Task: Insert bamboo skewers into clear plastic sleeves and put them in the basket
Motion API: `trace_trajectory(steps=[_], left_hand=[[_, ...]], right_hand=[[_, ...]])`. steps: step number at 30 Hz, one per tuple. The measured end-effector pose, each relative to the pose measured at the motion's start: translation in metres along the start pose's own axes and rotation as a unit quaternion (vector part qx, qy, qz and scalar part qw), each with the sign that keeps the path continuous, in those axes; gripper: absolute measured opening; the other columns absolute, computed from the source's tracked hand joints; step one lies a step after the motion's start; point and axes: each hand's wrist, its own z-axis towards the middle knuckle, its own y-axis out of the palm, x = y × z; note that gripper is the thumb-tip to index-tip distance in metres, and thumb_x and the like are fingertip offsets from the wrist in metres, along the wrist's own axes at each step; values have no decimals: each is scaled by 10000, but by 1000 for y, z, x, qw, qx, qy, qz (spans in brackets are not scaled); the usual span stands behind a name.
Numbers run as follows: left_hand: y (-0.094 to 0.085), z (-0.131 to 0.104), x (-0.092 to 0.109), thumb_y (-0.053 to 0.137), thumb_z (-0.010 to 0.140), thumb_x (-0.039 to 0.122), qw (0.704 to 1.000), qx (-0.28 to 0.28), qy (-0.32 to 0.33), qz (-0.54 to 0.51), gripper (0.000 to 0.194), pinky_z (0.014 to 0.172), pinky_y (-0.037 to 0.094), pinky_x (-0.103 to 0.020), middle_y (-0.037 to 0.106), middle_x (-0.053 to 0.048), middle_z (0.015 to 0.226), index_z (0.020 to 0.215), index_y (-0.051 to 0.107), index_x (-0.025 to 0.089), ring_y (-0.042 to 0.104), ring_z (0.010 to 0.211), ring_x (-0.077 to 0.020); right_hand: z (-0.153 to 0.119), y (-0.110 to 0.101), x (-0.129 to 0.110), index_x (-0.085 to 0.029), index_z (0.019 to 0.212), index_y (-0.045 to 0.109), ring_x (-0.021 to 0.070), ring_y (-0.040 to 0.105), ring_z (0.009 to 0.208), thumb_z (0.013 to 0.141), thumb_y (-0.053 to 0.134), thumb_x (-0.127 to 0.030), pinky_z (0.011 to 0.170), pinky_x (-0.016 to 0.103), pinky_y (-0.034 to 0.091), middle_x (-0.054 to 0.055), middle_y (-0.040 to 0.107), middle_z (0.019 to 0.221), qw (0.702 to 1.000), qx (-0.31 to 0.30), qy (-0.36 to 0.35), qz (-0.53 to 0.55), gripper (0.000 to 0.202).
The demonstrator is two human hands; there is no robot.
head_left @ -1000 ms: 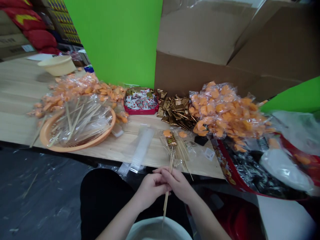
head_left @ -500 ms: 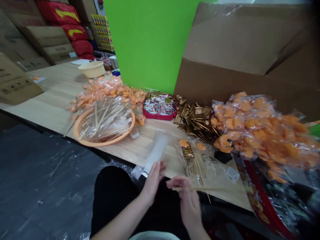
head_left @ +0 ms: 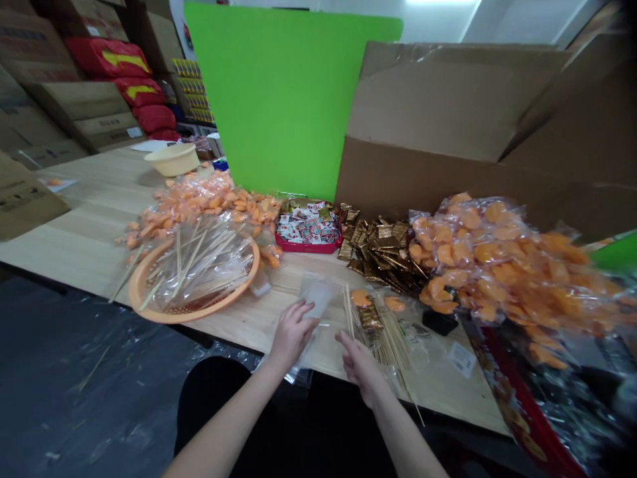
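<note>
Clear bags (head_left: pixel 317 292) lie on the near side of the red tray (head_left: pixel 311 247). The left hand (head_left: pixel 290 335), fingers partly spread, overlaps them; pinch cannot be confirmed. The right hand (head_left: pixel 361 366), half curled, meets thin sticks (head_left: pixel 349 311); hold unclear. Film cling could drag several bags together.

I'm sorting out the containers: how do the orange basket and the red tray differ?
The basket is round and orange; the tray is rectangular and red. The basket holds sticks in clear plastic; the tray holds small packets. The basket sits by the table's front edge; the tray is farther back, by the green panel. Both stand on the table.
</note>
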Motion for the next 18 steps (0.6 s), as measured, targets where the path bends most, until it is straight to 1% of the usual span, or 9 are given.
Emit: trace_trajectory(steps=[3,4,6,8,10,12,13,14,18], left_hand=[[-16,-14,19,506,847,223,996,-29,32,-73,198,969,371,-437,596,-60,1196,925,685,257,471,1178,-236],[-21,-19,24,519,841,247,992,-41,19,-115,203,982,363,-435,584,-62,1214,972,673,265,469,1182,-237],[-32,-27,35,560,814,314,971,-37,-58,-230,332,1016,333,-435,529,-80,1283,1141,592,267,443,1215,-244],[-42,-30,46,546,813,390,909,-21,-174,-379,489,1035,311,-439,475,-110,1336,1272,477,237,412,1248,-253],[-51,-26,57,511,831,416,813,-46,-261,-519,496,1030,321,-429,500,-134,1311,1271,480,188,440,1228,-258],[-57,-17,70,531,823,404,728,-89,-298,-611,453,1014,349,-411,569,-146,1233,1195,553,146,502,1170,-259],[-59,-13,76,567,801,391,704,-93,-310,-633,439,1005,365,-404,602,-147,1187,1157,581,134,531,1137,-259],[-62,-11,83,607,771,378,691,-80,-323,-641,431,995,380,-399,628,-143,1147,1123,602,129,554,1108,-259],[-68,-15,100,721,636,379,679,-5,-401,-615,504,963,436,-383,681,-96,1053,1086,617,177,591,1060,-263]], right_hand=[[19,15,-15,-185,752,504,33,174,338,643,613,-576,343,168,83,-130,258,431,999,-18,-27,16,421],[21,19,-19,-186,745,502,34,181,344,639,623,-559,347,171,95,-128,269,435,999,-21,-42,18,406],[14,22,-23,-181,751,527,34,208,359,628,658,-510,363,175,119,-118,312,450,997,-37,-63,12,375],[0,23,-23,-170,747,566,40,263,392,639,678,-460,387,180,168,-95,377,479,993,-72,-89,-19,329],[-16,22,-20,-160,730,594,63,355,472,682,664,-422,450,191,262,-60,451,543,979,-110,-149,-81,276],[-30,22,-16,-155,722,596,92,419,576,739,616,-412,548,213,328,-30,500,621,955,-130,-221,-151,259],[-36,21,-15,-153,722,589,103,430,605,761,589,-421,578,222,339,-23,506,641,944,-130,-245,-176,271],[-41,19,-13,-152,724,582,110,433,618,775,567,-438,591,228,342,-20,503,645,940,-123,-255,-191,290],[-65,3,-15,-151,694,582,130,465,640,840,410,-531,600,239,355,-6,488,629,940,-46,-270,-202,442]])
